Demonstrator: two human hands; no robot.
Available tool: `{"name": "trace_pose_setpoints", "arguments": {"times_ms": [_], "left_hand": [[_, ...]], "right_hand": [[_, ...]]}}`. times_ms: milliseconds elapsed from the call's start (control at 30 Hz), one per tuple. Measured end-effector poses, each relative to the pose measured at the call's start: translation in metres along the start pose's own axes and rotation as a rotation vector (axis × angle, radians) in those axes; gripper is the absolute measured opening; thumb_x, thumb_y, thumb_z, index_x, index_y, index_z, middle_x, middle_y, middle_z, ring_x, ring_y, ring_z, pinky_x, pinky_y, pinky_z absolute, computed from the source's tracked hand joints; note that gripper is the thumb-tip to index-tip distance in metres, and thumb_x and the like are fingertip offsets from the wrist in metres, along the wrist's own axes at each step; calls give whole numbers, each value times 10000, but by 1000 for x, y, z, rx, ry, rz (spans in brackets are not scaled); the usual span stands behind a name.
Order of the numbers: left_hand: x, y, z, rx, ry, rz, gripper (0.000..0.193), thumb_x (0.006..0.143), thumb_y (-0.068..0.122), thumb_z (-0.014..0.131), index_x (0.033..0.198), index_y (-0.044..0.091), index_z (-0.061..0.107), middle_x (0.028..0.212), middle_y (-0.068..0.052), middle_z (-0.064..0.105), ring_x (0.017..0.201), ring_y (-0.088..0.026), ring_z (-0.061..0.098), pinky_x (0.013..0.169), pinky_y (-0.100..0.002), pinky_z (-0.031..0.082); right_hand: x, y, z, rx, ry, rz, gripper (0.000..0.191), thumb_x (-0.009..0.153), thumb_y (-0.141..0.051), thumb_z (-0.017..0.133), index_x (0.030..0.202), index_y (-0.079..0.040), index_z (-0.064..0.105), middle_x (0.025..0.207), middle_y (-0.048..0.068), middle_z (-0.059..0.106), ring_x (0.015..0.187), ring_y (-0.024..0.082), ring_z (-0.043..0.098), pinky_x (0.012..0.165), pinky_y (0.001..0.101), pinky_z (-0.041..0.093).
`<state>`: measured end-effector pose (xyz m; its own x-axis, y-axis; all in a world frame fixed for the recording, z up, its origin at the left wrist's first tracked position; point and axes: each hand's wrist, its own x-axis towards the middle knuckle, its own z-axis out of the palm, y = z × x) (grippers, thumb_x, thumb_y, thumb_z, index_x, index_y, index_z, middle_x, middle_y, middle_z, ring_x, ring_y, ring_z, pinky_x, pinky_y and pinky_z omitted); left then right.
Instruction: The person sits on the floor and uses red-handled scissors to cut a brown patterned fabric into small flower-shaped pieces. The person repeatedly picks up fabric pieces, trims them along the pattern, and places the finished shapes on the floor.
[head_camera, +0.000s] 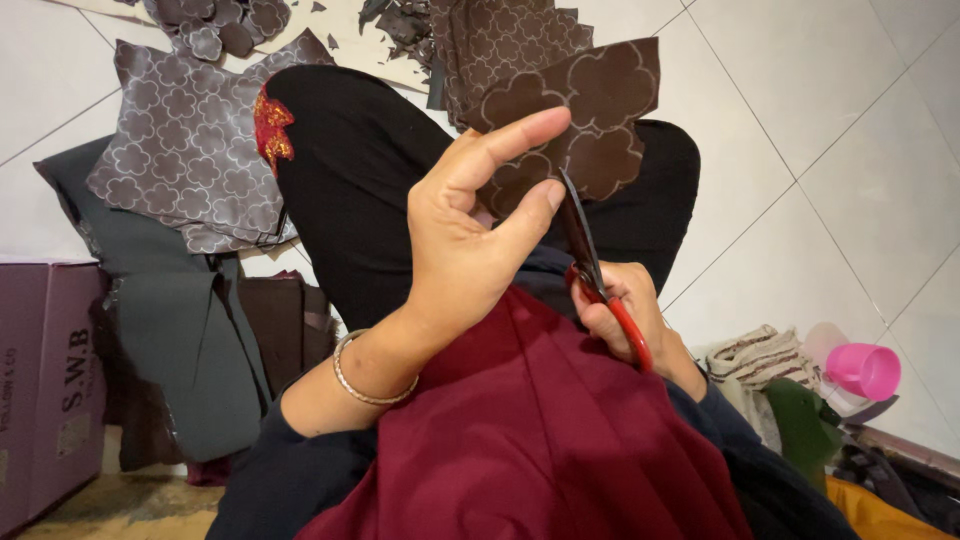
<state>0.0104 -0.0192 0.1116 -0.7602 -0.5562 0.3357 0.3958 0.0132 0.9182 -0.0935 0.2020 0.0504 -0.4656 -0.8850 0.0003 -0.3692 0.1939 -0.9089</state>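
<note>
A person seated on a white tiled floor (850, 150) holds up a piece of brown patterned fabric (590, 110), stamped with pale flower outlines, above black-clad knees at the centre of the head-camera view. The left hand (470, 240) pinches the fabric's near edge between thumb and forefinger, a thin metal bangle (365, 385) on its wrist. Just to the right, the right hand (625, 320) is clenched around the red handles of a pair of scissors (590, 270), whose dark blades point up and touch the fabric's lower edge. Maroon cloth (530, 440) drapes over the lap in the near foreground. More patterned sheets (190, 150) lie on the floor at far left, with a purple cardboard box (45, 390) at near left. A pink plastic cup (865, 370) rests on its side at right, beside folded cloths (760, 360).
</note>
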Motion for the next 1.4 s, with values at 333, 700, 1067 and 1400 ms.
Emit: {"name": "trace_pose_setpoints", "arguments": {"times_ms": [333,700,1067,1400], "left_hand": [[-3,-3,3,-100,-30,13,399,998,-66,732,1360,86,659,1118,15,624,980,-31,579,889,-167,496],[-7,-17,11,-89,-17,-38,419,999,-41,751,1387,75,641,1123,16,629,883,5,545,693,-123,424],[-8,-23,13,-96,-8,48,459,1028,-60,746,1443,67,596,1158,4,649,975,-26,566,914,-151,489],[-4,-28,14,-93,11,-4,463,1014,-55,750,1444,48,612,1049,15,621,874,-19,533,837,-153,481]], "right_hand": [[2,-1,2,20,-5,17,721,889,-813,532,770,-102,546,610,-56,503,502,44,502,466,212,398],[1,0,9,159,41,80,715,892,-807,547,752,-107,521,642,-45,502,522,32,483,474,189,394],[2,-3,9,154,47,94,723,879,-817,536,717,-114,501,607,-41,503,480,36,479,443,187,376],[4,-3,14,224,61,137,719,897,-791,555,705,-99,518,598,-31,510,482,50,488,440,200,364]]}}
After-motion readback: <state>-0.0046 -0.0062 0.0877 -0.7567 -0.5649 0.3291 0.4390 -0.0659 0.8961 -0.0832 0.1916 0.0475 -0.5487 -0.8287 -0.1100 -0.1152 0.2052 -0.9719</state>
